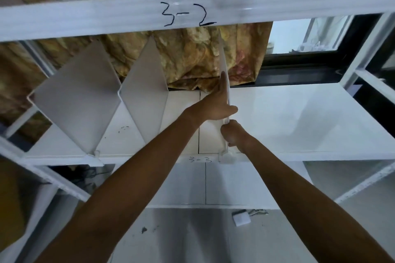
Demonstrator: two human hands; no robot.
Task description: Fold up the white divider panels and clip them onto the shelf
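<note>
Two white divider panels stand upright on the white shelf (299,117): one at the far left (79,96), another next to it (145,89). A third divider panel (223,57) stands edge-on at the shelf's middle, its clip (227,158) at the front lip. My left hand (218,102) lies flat against that panel's left face, fingers stretched up along it. My right hand (234,134) is closed on the panel's lower front edge, just above the clip.
The upper shelf beam (192,13) marked "3-2" hangs close overhead. A patterned curtain (192,55) hangs behind, a window (303,36) at the right. The front lip reads "3-3". A small white plug (241,218) lies on the floor below.
</note>
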